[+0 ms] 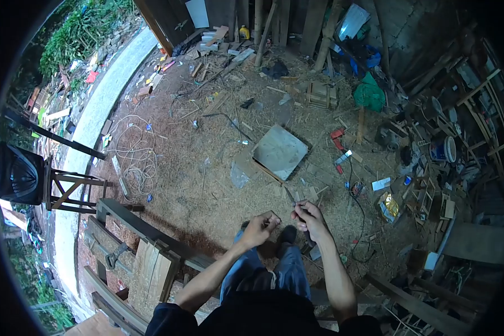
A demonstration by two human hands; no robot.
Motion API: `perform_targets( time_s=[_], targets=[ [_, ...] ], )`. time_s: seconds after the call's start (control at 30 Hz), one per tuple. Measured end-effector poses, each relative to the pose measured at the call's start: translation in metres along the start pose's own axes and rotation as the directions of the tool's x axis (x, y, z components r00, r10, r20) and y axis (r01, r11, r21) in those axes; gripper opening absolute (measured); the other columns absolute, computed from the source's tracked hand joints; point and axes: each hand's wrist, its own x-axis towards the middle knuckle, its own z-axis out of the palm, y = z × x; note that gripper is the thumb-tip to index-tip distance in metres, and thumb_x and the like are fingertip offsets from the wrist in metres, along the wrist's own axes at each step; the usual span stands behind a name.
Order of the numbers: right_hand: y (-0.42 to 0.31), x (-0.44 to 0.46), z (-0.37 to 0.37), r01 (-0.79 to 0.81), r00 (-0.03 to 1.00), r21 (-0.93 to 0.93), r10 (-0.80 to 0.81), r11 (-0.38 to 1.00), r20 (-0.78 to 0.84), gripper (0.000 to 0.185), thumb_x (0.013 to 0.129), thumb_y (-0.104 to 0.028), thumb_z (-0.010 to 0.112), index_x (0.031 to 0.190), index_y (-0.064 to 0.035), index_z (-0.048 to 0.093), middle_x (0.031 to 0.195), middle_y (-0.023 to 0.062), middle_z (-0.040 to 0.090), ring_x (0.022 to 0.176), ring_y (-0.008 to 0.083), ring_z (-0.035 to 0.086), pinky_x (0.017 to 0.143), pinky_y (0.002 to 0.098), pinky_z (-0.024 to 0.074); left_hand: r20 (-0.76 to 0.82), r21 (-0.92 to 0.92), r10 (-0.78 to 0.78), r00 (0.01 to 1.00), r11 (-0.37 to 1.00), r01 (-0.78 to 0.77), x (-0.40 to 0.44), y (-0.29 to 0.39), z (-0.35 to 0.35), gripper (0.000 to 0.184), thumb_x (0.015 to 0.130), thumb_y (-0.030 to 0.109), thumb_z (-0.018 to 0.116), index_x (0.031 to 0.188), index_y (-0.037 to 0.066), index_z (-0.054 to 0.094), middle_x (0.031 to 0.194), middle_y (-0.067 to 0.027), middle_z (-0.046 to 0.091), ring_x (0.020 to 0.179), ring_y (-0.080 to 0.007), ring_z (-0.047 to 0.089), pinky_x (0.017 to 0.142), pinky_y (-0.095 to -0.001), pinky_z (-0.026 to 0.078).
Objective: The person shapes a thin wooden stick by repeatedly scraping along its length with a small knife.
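In front of my body, my right hand [311, 219] is closed around what looks like a knife. Its thin dark blade [289, 195] sticks out past my fingers, pointing forward and slightly left. Most of its handle is hidden by the hand. My left hand [259, 229] is just to the left, with fingers curled and pinched together. Whatever it holds, if anything, is too small to make out. The two hands are apart, above my shoes. Beyond them a square board-topped stool or box [280, 152] stands on the dirt floor.
A red power tool [337, 140] lies on the right with a black cord. Coiled pale cable [134, 162] spreads over the floor at left. A wooden bench with a clamp [116, 255] stands at lower left. Scrap wood, buckets [446, 150] and a green bag [369, 92] crowd the right side.
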Motion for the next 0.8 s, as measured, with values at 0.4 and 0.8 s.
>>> perform_targets(
  time_s=[0.4,0.8],
  targets=[
    [0.072,0.044,-0.061,0.091,0.993,0.085,-0.085,0.992,-0.076,0.020,0.091,-0.019,0.056,0.103,-0.0071,0.045,0.074,0.0066,0.056,0.044,0.0035,0.036,0.039,0.0171,0.0265,-0.055,-0.112,0.124,0.991,0.985,-0.129,0.047,-0.097,0.024,0.017,0.092,0.016,0.054,0.085,0.001,0.057,0.069,0.0003,0.055,0.064,-0.0063,0.049,0.061,-0.0245,0.041],
    [0.089,0.041,-0.053,0.189,0.980,-0.015,-0.190,0.982,-0.057,0.019,0.092,-0.019,0.055,0.103,-0.0060,0.047,0.075,0.0067,0.057,0.047,0.0032,0.037,0.039,0.0172,0.0266,-0.058,-0.073,0.115,0.992,0.990,-0.119,0.037,-0.107,0.026,0.014,0.092,0.016,0.055,0.089,0.003,0.059,0.069,0.0036,0.053,0.062,-0.0028,0.043,0.055,-0.0204,0.034]
  ],
)
